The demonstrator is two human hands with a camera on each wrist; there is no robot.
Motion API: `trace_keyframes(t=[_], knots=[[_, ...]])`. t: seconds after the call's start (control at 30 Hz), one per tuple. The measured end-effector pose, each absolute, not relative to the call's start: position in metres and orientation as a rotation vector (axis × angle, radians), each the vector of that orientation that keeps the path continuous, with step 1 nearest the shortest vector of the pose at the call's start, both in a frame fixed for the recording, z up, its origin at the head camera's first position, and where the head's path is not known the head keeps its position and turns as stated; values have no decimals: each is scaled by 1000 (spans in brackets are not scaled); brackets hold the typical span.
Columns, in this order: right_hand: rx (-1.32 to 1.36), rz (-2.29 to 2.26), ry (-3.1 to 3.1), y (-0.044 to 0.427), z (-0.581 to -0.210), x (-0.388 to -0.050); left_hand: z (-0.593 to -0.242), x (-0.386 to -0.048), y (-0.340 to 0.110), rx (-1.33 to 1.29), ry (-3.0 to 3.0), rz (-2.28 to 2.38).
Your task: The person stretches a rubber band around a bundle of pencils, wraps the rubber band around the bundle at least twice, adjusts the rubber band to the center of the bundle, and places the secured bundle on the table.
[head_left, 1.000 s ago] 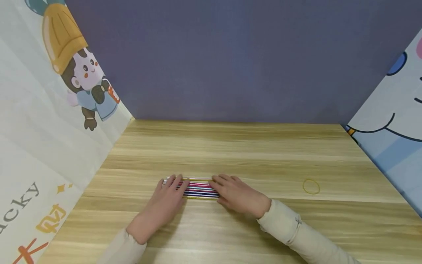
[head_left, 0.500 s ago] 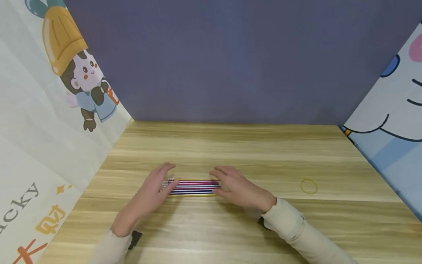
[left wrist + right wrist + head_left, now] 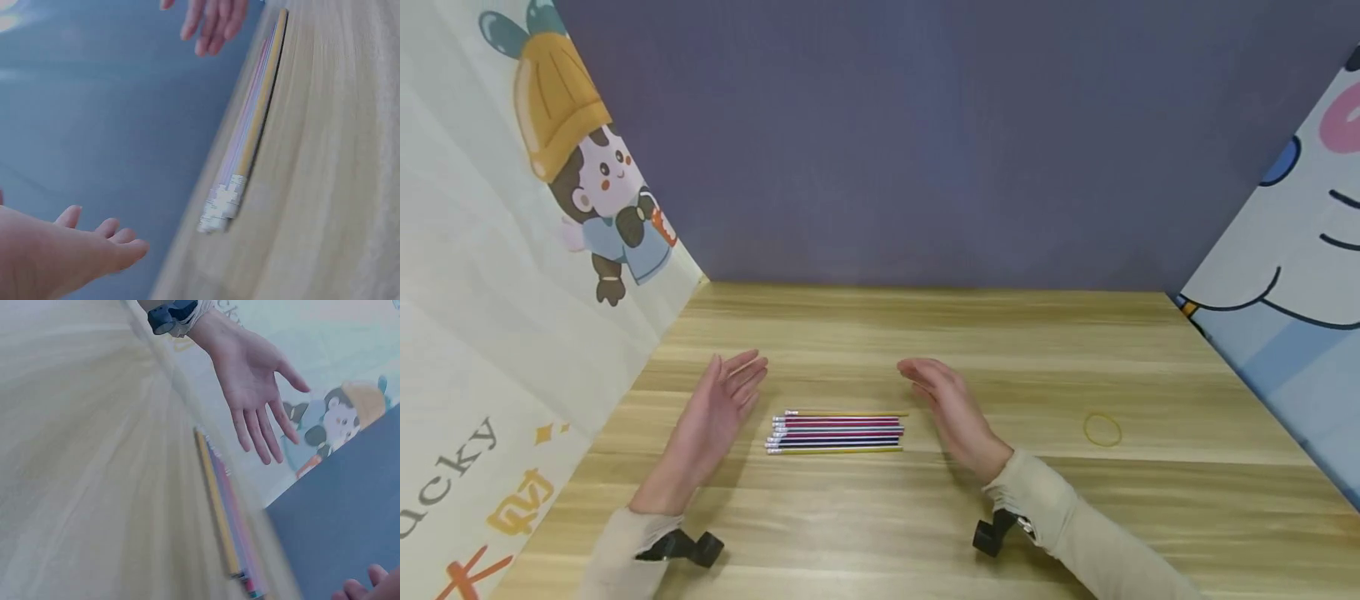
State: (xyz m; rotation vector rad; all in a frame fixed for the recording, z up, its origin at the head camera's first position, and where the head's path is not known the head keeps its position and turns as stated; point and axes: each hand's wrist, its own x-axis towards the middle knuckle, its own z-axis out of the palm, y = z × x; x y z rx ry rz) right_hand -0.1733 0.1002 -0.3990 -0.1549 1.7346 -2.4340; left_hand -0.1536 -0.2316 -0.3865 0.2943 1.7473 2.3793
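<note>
A row of several pencils [image 3: 838, 433] lies side by side on the wooden table, their white-ended tips toward the left; yellow ones form the outer edges. To the left of the row my left hand [image 3: 718, 417] is raised, palm turned inward and fingers extended, touching nothing. On the other side my right hand [image 3: 955, 412] is likewise lifted clear, fingers fairly straight and together. In the left wrist view the white pencil ends [image 3: 220, 203] are near, with the left hand [image 3: 69, 253] beside them. The right wrist view has the left hand [image 3: 253, 387] with fingers spread beyond the pencils [image 3: 225, 512].
A thin yellow rubber band [image 3: 1102, 430] lies on the table [image 3: 865, 525] to the right of the pencils. A dark panel [image 3: 880, 150] stands along the back edge. Printed cartoon sheets border the left and right sides. Each wrist wears a black camera mount.
Both hands have come up off the pencils and moved apart, the left one farther to the left, the right one to the right. The whole pencil row is now uncovered.
</note>
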Motion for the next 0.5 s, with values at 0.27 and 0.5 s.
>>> trace_keyframes(t=[0.27, 0.5], knots=[[-71, -2488, 1582, 96, -428, -175, -412, -163, -230, 142, 1357, 2567], [-194, -2533, 1502, 94, -435, -175, -422, -162, -221, 169, 1186, 2626]])
